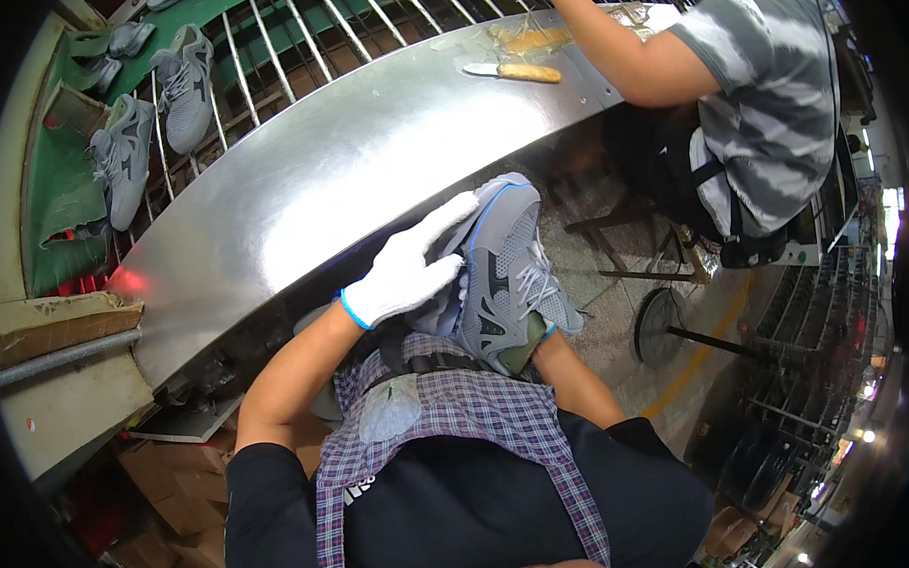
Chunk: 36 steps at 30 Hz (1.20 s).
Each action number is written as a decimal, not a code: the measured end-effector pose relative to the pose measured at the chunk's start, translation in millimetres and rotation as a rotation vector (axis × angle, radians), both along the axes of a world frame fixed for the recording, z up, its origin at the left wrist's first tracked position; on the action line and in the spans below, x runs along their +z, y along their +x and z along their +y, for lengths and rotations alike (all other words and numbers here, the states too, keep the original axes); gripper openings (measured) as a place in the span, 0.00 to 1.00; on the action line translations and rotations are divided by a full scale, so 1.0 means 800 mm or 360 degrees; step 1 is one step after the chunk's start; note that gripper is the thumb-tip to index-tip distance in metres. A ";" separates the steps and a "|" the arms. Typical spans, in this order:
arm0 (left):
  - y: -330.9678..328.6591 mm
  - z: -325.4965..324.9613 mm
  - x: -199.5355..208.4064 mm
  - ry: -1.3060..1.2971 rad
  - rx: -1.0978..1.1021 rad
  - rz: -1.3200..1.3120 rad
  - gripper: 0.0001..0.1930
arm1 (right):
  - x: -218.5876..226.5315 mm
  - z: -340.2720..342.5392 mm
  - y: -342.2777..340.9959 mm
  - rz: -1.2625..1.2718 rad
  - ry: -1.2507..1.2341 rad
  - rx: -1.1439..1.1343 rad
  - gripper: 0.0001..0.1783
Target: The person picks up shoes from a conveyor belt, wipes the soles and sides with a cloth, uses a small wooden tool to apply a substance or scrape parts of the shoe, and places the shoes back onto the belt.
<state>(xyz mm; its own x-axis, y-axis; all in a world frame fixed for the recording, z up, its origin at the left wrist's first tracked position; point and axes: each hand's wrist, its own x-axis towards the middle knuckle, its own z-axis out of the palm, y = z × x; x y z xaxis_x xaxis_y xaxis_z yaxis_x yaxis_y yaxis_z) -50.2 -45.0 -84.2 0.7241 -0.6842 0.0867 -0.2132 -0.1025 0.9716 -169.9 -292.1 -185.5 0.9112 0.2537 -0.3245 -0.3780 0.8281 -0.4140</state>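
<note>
A grey sneaker (500, 261) with blue edging, dark side marks and pale laces is held before my apron, its toe pointing away from me. My left hand (407, 270), in a white knit glove with a blue cuff, grips its left side, thumb and fingers apart around grey material. Whether that material belongs to a second shoe I cannot tell. Behind the heel, by the green lining, my right hand is hidden; only a bit of blue cuff (549, 332) and the bare forearm show.
A shiny metal bench (369, 151) curves ahead, with a wooden-handled knife (517, 73) on it. Grey sneakers (184, 89) rest on the rods at far left. A co-worker (756, 104) stands at far right, near a wooden stool (656, 261) and a round-based stand (658, 326).
</note>
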 end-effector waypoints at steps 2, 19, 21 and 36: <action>-0.002 0.004 0.005 0.0017 -0.0060 0.0177 0.42 | -0.002 0.007 -0.004 0.0059 0.0007 -0.0097 0.27; -0.041 -0.005 -0.018 -0.0169 0.0164 0.0282 0.37 | -0.006 0.008 -0.015 0.0178 -0.0179 -0.0341 0.30; -0.048 -0.007 -0.028 -0.0259 0.0207 0.0257 0.36 | -0.012 0.011 -0.020 0.0137 -0.0432 -0.0356 0.30; -0.071 0.040 0.014 -0.0141 0.0512 -0.0551 0.22 | 0.035 0.040 0.060 0.0038 -0.0169 -0.0135 0.27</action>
<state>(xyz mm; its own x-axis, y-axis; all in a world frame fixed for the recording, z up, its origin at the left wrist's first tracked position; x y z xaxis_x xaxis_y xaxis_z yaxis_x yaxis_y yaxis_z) -107.1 -12.9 -72.6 0.8162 -0.4092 0.4078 -0.4966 -0.1365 0.8572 -121.7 -260.0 -157.3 0.9196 0.1395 -0.3674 -0.3195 0.8096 -0.4924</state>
